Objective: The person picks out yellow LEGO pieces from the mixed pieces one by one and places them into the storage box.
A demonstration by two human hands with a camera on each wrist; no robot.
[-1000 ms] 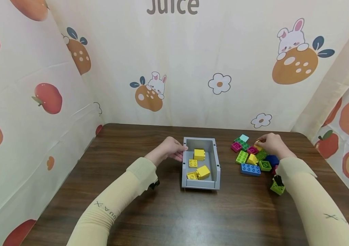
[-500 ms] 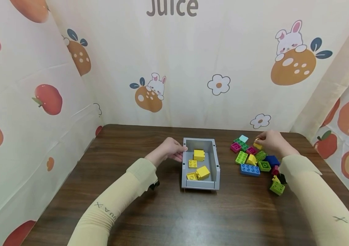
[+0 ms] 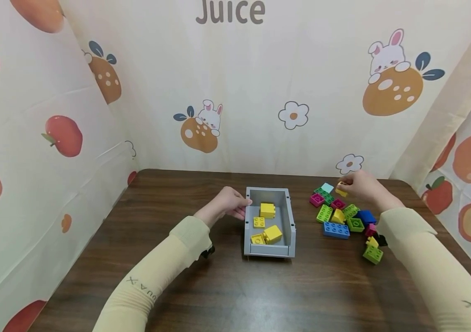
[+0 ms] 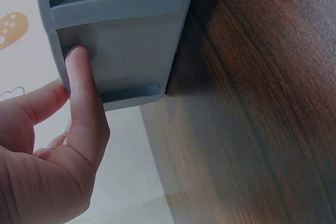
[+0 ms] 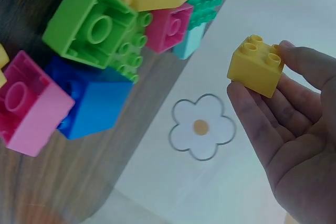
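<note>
My left hand [image 3: 232, 203] pinches the left wall of a grey bin [image 3: 269, 250], with the thumb at the rim. In the left wrist view a finger lies along the bin's ribbed outer side [image 4: 126, 51]. Several yellow bricks lie inside the bin, among them a tall one [image 3: 266, 210] and a small four-stud one [image 3: 259, 222]. At the back right, my right hand [image 3: 363, 188] holds a yellow toy brick [image 5: 256, 67] between thumb and fingers, studs showing in the right wrist view. It is raised above the far side of a brick pile.
The loose pile right of the bin includes a blue brick [image 3: 336, 230], a lime green brick [image 3: 324, 213], a yellow sloped piece [image 3: 337, 216] and magenta bricks [image 3: 317, 199]. A green brick [image 3: 372, 254] lies nearest the front. A printed curtain [image 3: 252, 138] hangs behind the dark wooden table [image 3: 235, 295].
My right hand has lifted the yellow brick off the pile and moved it slightly left and toward the back. The left hand has stayed on the bin wall.
</note>
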